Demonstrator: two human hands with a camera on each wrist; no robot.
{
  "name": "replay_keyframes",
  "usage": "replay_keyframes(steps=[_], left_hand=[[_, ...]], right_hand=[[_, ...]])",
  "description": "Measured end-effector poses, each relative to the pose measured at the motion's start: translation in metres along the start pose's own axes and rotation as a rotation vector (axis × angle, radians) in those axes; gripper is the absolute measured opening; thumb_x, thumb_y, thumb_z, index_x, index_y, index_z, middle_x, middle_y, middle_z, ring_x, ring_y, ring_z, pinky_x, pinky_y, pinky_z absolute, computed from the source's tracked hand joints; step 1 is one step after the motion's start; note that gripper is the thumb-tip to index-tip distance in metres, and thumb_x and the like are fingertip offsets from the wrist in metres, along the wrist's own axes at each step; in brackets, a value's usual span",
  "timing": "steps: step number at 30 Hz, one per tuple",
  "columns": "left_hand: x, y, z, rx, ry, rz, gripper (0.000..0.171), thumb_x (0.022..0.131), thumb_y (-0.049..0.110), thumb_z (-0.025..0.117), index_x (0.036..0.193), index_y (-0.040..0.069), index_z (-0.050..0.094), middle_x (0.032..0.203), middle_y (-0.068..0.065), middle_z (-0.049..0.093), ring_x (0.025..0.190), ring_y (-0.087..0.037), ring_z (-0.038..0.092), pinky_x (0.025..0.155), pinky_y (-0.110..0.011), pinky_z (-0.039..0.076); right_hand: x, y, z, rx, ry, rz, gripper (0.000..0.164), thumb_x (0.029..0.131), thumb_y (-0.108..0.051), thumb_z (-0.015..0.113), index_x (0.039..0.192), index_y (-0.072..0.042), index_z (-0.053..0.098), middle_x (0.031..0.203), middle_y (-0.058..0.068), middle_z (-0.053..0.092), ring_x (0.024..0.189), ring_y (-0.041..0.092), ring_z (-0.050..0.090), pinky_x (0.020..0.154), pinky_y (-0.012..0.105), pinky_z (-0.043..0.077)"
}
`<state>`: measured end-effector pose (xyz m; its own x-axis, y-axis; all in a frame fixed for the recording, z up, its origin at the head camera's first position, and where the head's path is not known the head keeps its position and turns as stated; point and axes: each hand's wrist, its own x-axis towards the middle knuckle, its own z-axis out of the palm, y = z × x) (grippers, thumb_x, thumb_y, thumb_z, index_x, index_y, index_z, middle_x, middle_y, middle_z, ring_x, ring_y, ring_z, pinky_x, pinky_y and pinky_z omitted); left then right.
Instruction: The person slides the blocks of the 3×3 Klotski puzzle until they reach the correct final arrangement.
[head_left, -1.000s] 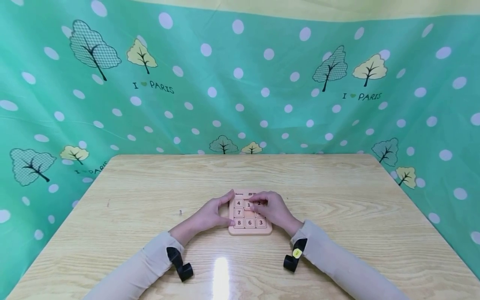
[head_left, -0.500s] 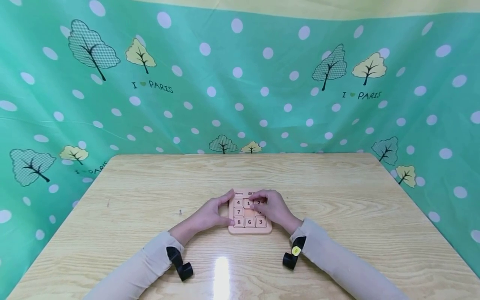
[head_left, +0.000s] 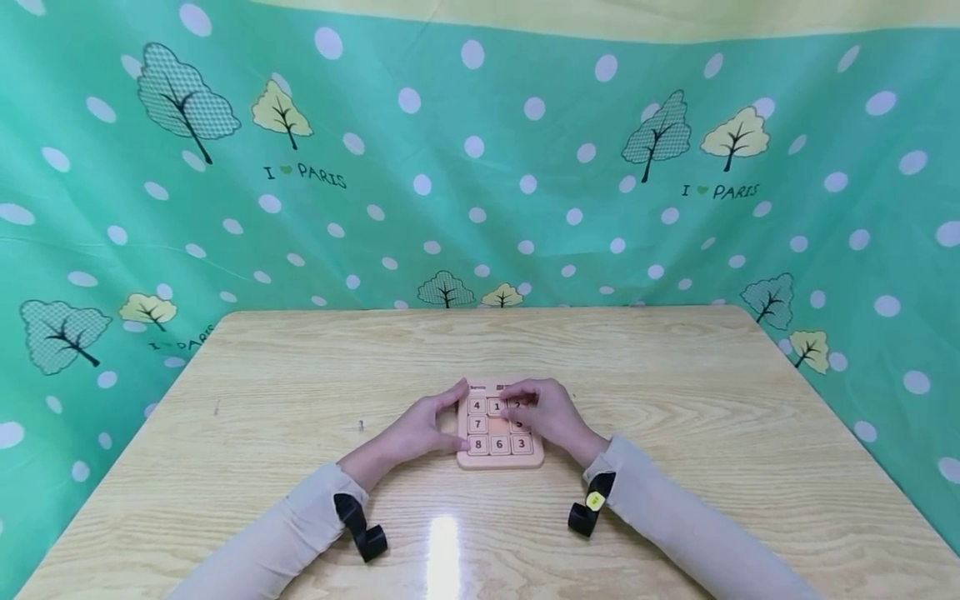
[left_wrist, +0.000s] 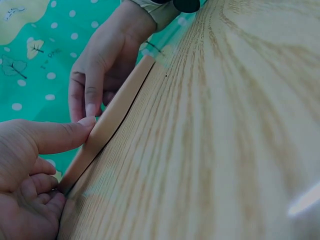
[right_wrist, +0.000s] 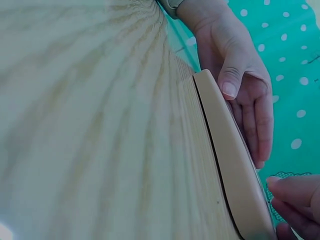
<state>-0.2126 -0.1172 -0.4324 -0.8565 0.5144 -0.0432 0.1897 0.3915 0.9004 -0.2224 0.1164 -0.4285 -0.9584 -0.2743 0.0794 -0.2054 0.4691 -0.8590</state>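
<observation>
A pinkish number slide puzzle lies flat on the table, its square tiles marked with black digits. My left hand grips the puzzle by its left side, thumb near the lower corner and fingers toward the upper one. Over the puzzle's upper right, my right hand pinches the 1 tile between thumb and forefinger. Below that tile is a bare slot. The 2 and 5 tiles are partly covered by the right hand. Both wrist views show only the puzzle's side edge, with the tile faces hidden.
The light wood table spreads around the puzzle. Behind it hangs a green dotted curtain with tree prints. A black wrist camera sits on the left sleeve and another camera on the right.
The 1 tile has shifted very slightly upward, away from the bare slot, with the right fingers on it. The left hand keeps its place on the puzzle.
</observation>
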Motion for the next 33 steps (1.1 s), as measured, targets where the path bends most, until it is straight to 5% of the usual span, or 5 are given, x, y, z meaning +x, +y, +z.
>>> replay_keyframes(steps=[19, 33], left_hand=[[0.001, -0.003, 0.003, -0.006, 0.021, -0.002, 0.093, 0.07, 0.01, 0.08, 0.146, 0.002, 0.027, 0.154, -0.008, 0.021, 0.143, -0.023, 0.015, 0.117, -0.039, 0.01], [0.0, -0.001, 0.003, -0.019, 0.022, -0.011, 0.093, 0.071, 0.008, 0.08, 0.146, 0.001, 0.027, 0.155, -0.008, 0.019, 0.143, -0.022, 0.014, 0.117, -0.038, 0.01]], right_hand=[[-0.027, 0.009, -0.022, -0.019, -0.003, 0.085, 0.02, 0.077, -0.014, 0.076, 0.097, -0.014, 0.075, 0.106, 0.004, 0.07, 0.09, 0.015, 0.058, 0.074, 0.027, 0.047], [-0.035, 0.009, -0.023, -0.058, -0.002, 0.056, 0.023, 0.075, -0.008, 0.076, 0.099, -0.011, 0.074, 0.106, 0.007, 0.07, 0.075, 0.014, 0.054, 0.065, 0.023, 0.045]])
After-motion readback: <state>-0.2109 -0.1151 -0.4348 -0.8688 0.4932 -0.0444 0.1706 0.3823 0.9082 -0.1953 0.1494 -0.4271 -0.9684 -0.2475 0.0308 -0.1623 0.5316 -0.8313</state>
